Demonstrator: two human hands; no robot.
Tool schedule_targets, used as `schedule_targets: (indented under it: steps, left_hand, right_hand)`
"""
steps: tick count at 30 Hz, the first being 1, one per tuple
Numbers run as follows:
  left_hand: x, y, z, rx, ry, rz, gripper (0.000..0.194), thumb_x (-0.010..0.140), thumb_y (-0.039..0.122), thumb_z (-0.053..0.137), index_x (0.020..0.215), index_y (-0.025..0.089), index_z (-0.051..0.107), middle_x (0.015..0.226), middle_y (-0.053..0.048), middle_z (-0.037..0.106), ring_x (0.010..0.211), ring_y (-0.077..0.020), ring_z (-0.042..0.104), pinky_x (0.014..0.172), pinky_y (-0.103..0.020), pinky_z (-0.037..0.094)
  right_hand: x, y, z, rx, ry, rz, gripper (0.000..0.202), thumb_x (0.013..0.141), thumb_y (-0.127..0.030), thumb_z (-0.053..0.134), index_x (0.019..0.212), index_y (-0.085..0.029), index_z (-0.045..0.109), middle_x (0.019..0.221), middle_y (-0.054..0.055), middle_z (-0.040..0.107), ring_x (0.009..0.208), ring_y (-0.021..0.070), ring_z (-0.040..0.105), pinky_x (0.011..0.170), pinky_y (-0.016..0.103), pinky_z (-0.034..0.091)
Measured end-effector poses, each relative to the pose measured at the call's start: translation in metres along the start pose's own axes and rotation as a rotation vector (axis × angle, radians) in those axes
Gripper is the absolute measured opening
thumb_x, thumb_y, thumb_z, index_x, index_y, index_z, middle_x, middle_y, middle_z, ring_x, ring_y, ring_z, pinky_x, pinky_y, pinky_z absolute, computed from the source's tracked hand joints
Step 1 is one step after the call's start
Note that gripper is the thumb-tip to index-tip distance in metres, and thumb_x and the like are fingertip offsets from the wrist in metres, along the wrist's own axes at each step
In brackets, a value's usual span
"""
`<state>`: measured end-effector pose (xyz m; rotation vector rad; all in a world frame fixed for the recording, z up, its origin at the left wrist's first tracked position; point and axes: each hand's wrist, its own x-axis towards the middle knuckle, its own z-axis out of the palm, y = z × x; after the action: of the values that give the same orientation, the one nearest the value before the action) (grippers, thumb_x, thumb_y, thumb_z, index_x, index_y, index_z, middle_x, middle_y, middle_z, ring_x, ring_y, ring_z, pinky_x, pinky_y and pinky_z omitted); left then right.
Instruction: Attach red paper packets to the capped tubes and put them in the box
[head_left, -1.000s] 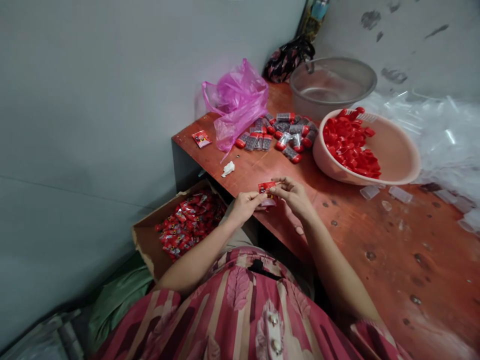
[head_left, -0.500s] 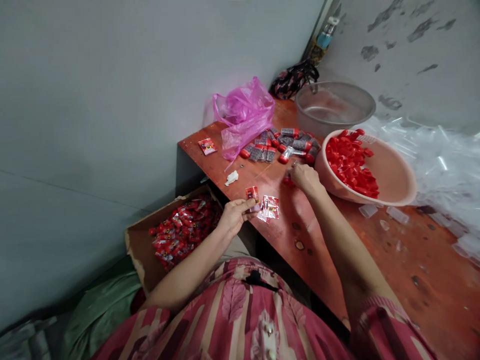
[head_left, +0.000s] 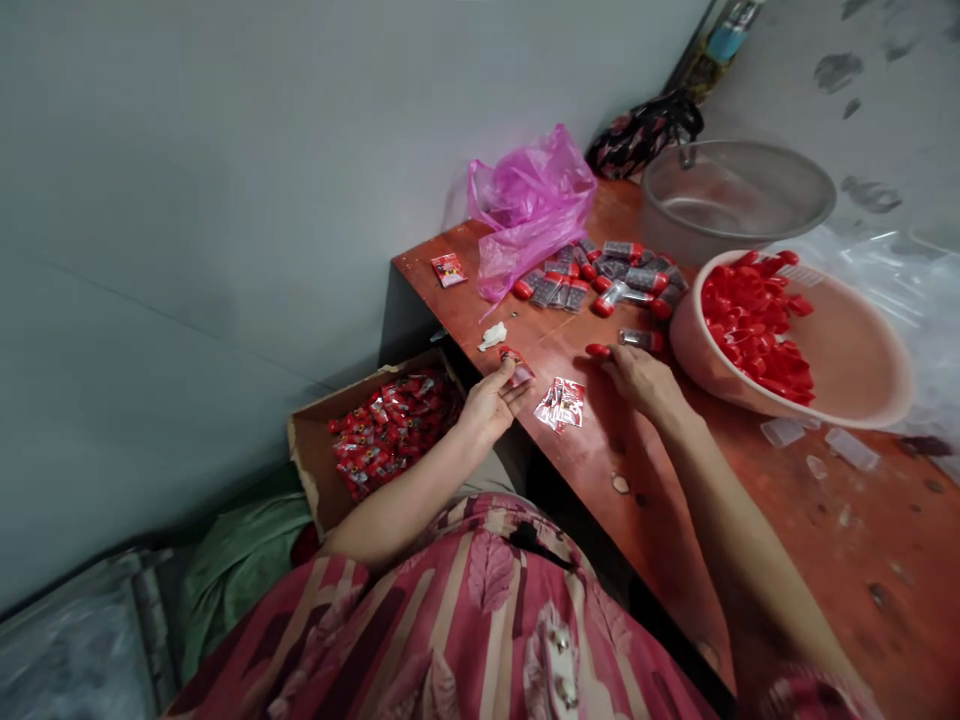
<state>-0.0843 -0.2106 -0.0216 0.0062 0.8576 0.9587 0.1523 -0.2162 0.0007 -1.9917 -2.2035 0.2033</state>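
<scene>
Near the table's edge, my left hand (head_left: 487, 402) pinches a small red printed plastic packet (head_left: 518, 370) between thumb and fingers. My right hand (head_left: 639, 380) is closed over the table on a red-capped container (head_left: 598, 351); its red end sticks out to the left and the fingers hide the rest. Between the hands lie several flat red-and-clear packets (head_left: 562, 402). Just beyond my right hand lies another clear container (head_left: 640, 340) with a red cap. Farther back is a pile of dark-filled, red-capped containers (head_left: 622, 275).
A pink bowl (head_left: 862, 345) of red caps (head_left: 757, 320) stands at right, before a grey basin (head_left: 739, 190). A pink plastic bag (head_left: 532, 200), a single packet (head_left: 448, 270) and a white scrap (head_left: 493, 336) lie leftward. Below the table is a cardboard box (head_left: 307, 450) of filled packets.
The view has swung left. My right hand has come back from the pile side with a red-capped container. My left hand has turned more palm-up, still holding its packet.
</scene>
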Motion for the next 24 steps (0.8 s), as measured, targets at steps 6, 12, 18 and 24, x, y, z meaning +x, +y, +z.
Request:
schedule_targets:
  steps: [6,12,18,24]
  left_hand:
    - [-0.002,-0.008,0.01,-0.061,-0.05,0.013,0.014,0.074,0.022,0.07,0.081,0.013,0.062,0.073,-0.004,0.068,0.069,-0.0161,0.068,0.069,-0.028,0.055]
    - [-0.007,-0.025,0.021,0.015,-0.145,0.08,0.021,0.066,0.025,0.076,0.073,0.012,0.061,0.067,-0.001,0.065,0.059,-0.0093,0.061,0.062,-0.021,0.049]
    - [-0.014,-0.027,0.023,0.221,-0.329,0.106,0.031,0.064,0.036,0.076,0.069,0.012,0.058,0.06,0.0,0.061,0.049,-0.0097,0.055,0.048,-0.021,0.042]
    - [-0.012,-0.028,0.025,0.384,-0.38,0.1,0.037,0.059,0.041,0.079,0.071,0.011,0.059,0.06,0.0,0.062,0.047,-0.0085,0.053,0.046,-0.021,0.04]
  right_hand:
    - [-0.062,-0.086,0.014,1.043,-0.019,0.268,0.03,0.085,-0.047,0.051,0.096,-0.019,0.056,0.06,-0.001,0.061,0.052,0.0159,0.06,0.05,0.027,0.049]
    - [-0.073,-0.112,0.031,1.206,0.091,0.399,0.026,0.084,-0.044,0.056,0.093,-0.02,0.058,0.06,-0.003,0.061,0.048,0.0119,0.056,0.045,0.022,0.046]
    - [-0.072,-0.107,0.03,1.36,0.109,0.408,0.023,0.082,-0.042,0.059,0.084,-0.019,0.058,0.059,-0.003,0.061,0.046,0.0102,0.056,0.045,0.022,0.046]
    - [-0.074,-0.106,0.034,1.374,0.207,0.439,0.022,0.081,-0.041,0.06,0.084,-0.019,0.057,0.058,-0.004,0.061,0.046,0.0099,0.056,0.047,0.022,0.047]
